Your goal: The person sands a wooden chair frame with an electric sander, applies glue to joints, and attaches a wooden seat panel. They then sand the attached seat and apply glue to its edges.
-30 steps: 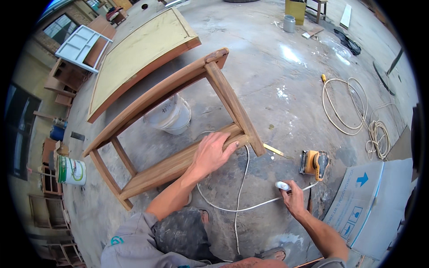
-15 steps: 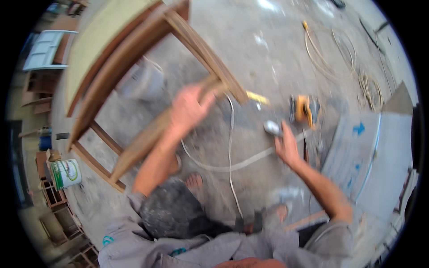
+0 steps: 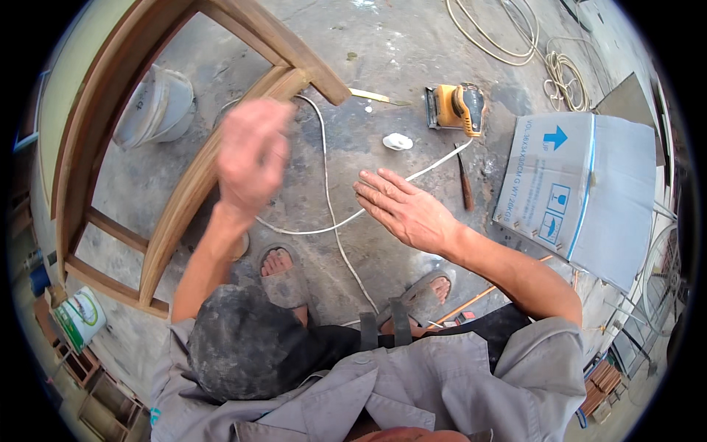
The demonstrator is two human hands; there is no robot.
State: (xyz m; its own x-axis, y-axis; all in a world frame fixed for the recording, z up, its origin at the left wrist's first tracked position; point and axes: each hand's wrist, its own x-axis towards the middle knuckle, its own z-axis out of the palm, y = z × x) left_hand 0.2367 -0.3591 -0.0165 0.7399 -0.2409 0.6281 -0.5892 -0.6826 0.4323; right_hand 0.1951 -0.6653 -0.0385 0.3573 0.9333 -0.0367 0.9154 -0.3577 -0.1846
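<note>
My left hand [image 3: 254,151] is raised over a curved wooden rail of a brown wooden frame [image 3: 180,206], which looks like part of a chair. Motion smears its fingers, and whether it touches the rail is unclear. Right of it, my right hand [image 3: 412,212] hovers above the floor, palm down, fingers stretched and nothing held. Just beyond its fingertips lies a small white rounded object [image 3: 398,141], its kind not clear. A yellow-and-black power sander [image 3: 456,108] rests farther off, with a wooden-handled tool [image 3: 465,180] beside its white cord.
A grey cardboard box [image 3: 545,177] stands at the right. Coiled hose [image 3: 565,82] lies at the far right. Behind the frame is a white bucket [image 3: 158,107], and another white-and-green bucket [image 3: 81,317] is at the left. A thin brush-like tool [image 3: 372,96] lies past the frame's end.
My right hand has let go of the small white object, now on the floor, and drawn back toward me with fingers stretched. My left hand has come off its grip on the rail.
</note>
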